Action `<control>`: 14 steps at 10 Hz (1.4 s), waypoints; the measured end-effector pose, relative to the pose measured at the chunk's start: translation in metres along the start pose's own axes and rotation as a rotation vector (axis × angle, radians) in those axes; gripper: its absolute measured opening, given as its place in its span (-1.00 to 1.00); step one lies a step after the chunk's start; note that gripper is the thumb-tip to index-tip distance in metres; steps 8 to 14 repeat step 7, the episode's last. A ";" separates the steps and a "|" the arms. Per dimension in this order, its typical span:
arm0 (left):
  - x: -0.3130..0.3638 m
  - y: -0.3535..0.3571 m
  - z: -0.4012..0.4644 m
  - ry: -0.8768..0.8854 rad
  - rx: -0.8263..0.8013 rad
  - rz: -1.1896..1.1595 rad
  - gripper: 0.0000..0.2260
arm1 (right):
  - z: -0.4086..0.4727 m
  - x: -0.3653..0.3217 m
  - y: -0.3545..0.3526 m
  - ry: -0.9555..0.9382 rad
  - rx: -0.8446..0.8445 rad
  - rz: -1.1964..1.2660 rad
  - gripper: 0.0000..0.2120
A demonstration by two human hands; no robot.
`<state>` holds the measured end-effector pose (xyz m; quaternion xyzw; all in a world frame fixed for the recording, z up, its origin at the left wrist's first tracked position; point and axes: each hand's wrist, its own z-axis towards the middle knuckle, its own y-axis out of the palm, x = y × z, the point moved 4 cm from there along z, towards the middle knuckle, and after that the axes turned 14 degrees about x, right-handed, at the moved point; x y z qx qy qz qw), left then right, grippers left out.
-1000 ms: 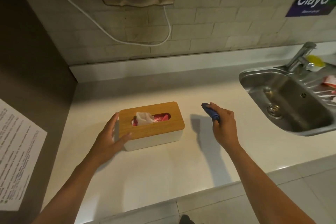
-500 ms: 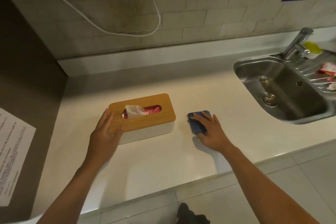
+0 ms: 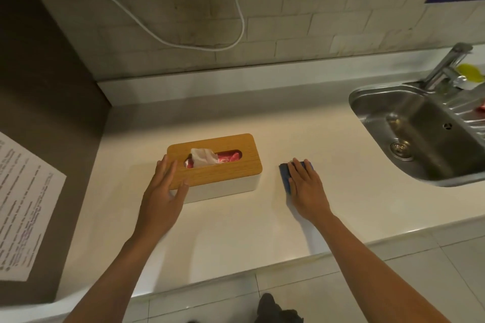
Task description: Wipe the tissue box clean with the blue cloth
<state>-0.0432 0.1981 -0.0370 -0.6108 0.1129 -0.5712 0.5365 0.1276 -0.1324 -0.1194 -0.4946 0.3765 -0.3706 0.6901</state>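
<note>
The tissue box (image 3: 236, 168), white with a wooden lid and a tissue poking from its slot, stands on the white counter (image 3: 236, 231). My left hand (image 3: 162, 191) lies flat over the box's front-left corner, fingers straight on the lid and thumb by the front wall. To the right of the box the folded blue cloth (image 3: 284, 177) lies on the counter. My right hand (image 3: 305, 189) rests flat on top of it with fingers stretched out, so most of the cloth is hidden. Only its left strip and far corner show.
A steel sink (image 3: 420, 139) with a tap (image 3: 446, 65) is set into the counter at the right, a yellow object (image 3: 469, 71) behind it. A dark side wall with a printed sheet (image 3: 23, 204) bounds the left. A white cable (image 3: 236, 42) hangs on the tiled wall.
My right hand brought the cloth down from the air onto the counter and flattened on it. My left hand shifted from gripping the box's left end to lying on its lid corner.
</note>
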 end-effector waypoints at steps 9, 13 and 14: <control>0.011 -0.013 0.018 0.097 -0.085 0.176 -0.38 | 0.053 -0.169 -0.087 -0.243 0.236 0.236 -0.68; 0.011 -0.013 0.018 0.097 -0.085 0.176 -0.38 | 0.053 -0.169 -0.087 -0.243 0.236 0.236 -0.68; 0.011 -0.013 0.018 0.097 -0.085 0.176 -0.38 | 0.053 -0.169 -0.087 -0.243 0.236 0.236 -0.68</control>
